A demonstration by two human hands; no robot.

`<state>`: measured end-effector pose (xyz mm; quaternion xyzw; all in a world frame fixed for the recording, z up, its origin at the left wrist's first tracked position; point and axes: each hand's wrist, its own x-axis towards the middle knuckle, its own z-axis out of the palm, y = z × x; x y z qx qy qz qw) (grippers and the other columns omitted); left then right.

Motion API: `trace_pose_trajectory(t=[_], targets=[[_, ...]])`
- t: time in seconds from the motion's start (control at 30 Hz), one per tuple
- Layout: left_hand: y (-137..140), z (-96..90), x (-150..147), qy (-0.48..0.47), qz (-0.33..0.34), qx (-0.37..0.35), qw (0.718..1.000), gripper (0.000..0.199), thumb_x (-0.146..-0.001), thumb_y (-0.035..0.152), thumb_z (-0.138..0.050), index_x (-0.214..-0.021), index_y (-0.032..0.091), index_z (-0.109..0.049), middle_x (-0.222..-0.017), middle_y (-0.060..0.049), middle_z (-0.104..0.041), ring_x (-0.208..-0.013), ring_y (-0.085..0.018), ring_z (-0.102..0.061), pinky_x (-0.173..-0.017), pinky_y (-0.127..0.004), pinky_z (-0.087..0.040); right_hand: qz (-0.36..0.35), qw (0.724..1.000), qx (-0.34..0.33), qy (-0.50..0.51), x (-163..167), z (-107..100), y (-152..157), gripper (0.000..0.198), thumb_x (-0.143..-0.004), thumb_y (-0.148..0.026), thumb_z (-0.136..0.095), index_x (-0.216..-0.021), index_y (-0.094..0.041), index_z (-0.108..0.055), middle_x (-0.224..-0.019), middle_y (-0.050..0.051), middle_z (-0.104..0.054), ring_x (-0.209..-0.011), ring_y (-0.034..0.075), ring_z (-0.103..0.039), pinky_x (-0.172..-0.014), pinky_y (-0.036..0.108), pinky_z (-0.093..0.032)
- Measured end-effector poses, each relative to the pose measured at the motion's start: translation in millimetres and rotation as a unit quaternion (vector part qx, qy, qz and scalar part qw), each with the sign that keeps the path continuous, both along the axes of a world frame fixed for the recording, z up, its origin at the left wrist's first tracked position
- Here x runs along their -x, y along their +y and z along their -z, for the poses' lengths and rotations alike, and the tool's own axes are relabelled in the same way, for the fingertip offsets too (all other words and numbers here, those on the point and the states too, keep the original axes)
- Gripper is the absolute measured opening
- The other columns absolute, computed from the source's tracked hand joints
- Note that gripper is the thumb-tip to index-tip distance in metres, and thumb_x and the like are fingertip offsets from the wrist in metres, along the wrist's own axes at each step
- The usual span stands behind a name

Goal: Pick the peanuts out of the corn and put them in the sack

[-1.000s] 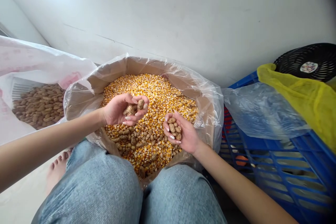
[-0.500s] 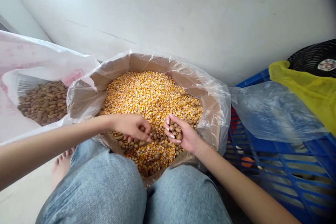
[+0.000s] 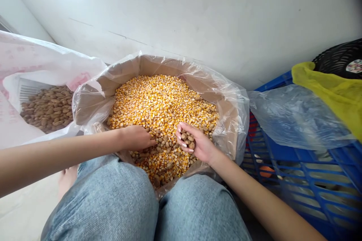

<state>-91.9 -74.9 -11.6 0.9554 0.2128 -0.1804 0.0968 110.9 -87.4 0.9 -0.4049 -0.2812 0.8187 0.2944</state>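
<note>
A box lined with clear plastic holds a heap of yellow corn kernels, with unshelled peanuts mixed in at the near side. My left hand is down on the heap at left of centre, palm downward. Its fingers curl in among the kernels and peanuts, and their tips are partly hidden; what they pinch I cannot make out. Just above the corn, my right hand is cupped, palm up, with several peanuts in its curled fingers.
To the left stands a white plastic sack with more peanuts in it. A blue plastic crate is at the right, topped by a clear bag, yellow mesh and a black fan. My knees press near the box's front.
My left hand has moved slightly left and turned downward, its fingers reaching deeper into the heap. My right hand stays in place, still cupped around the peanuts.
</note>
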Motion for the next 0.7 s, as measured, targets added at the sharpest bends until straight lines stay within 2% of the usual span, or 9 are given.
trace_pose_trajectory(t=[0.13, 0.3, 0.4, 0.53, 0.63, 0.7], targets=[[0, -0.9, -3, 0.008, -0.01, 0.028, 1.0, 0.017, -0.074, 0.013, -0.047, -0.086, 0.018, -0.058, -0.072, -0.007, -0.064, -0.062, -0.018, -0.059, -0.054, -0.026, -0.041, 0.0, 1.0, 0.002, -0.005, 0, -1, 0, 0.017, -0.073, -0.033, -0.053, -0.072, -0.018, -0.046, -0.064, -0.004, -0.046, -0.043, 0.003, -0.039, -0.031, 0.013, -0.019], [7, -10.0, -2, -0.036, -0.077, 0.132, 0.988, 0.026, -0.071, 0.025, -0.052, -0.096, 0.019, -0.055, -0.075, -0.005, -0.063, -0.063, -0.016, -0.057, -0.054, -0.023, -0.039, 0.0, 1.0, -0.004, 0.004, -2, 1, 0, 0.017, -0.075, -0.033, -0.052, -0.071, -0.018, -0.047, -0.063, -0.004, -0.045, -0.043, 0.003, -0.039, -0.03, 0.013, -0.019], [14, -15.4, 0, -0.111, -0.131, 0.204, 0.964, 0.029, -0.074, 0.026, -0.046, -0.103, 0.02, -0.05, -0.076, -0.002, -0.061, -0.064, -0.013, -0.055, -0.056, -0.02, -0.038, -0.003, 1.0, -0.001, 0.011, -2, 2, 1, 0.018, -0.075, -0.034, -0.051, -0.07, -0.017, -0.047, -0.062, -0.004, -0.044, -0.043, 0.003, -0.039, -0.03, 0.013, -0.018], [21, -24.4, 2, -0.209, -0.186, 0.269, 0.921, 0.025, -0.077, 0.027, -0.042, -0.099, 0.017, -0.05, -0.079, 0.001, -0.057, -0.068, -0.01, -0.051, -0.062, -0.018, -0.038, 0.003, 1.0, 0.005, 0.014, -1, 2, 2, 0.017, -0.075, -0.034, -0.051, -0.071, -0.018, -0.047, -0.064, -0.004, -0.045, -0.043, 0.003, -0.039, -0.03, 0.013, -0.019], [21, -30.1, 2, -0.228, -0.204, 0.286, 0.908, 0.026, -0.079, 0.032, -0.039, -0.097, 0.016, -0.05, -0.076, 0.001, -0.056, -0.066, -0.009, -0.05, -0.06, -0.019, -0.038, 0.005, 1.0, 0.009, 0.01, 0, 3, 2, 0.017, -0.075, -0.034, -0.051, -0.071, -0.018, -0.048, -0.064, -0.005, -0.045, -0.043, 0.003, -0.039, -0.03, 0.013, -0.02], [20, -31.6, 3, -0.229, -0.208, 0.255, 0.916, 0.027, -0.078, 0.03, -0.041, -0.1, 0.017, -0.049, -0.077, 0.001, -0.056, -0.066, -0.01, -0.05, -0.061, -0.02, -0.038, 0.007, 1.0, 0.01, 0.006, 0, 3, 2, 0.018, -0.075, -0.035, -0.051, -0.071, -0.018, -0.048, -0.063, -0.005, -0.045, -0.043, 0.003, -0.039, -0.03, 0.013, -0.02]])
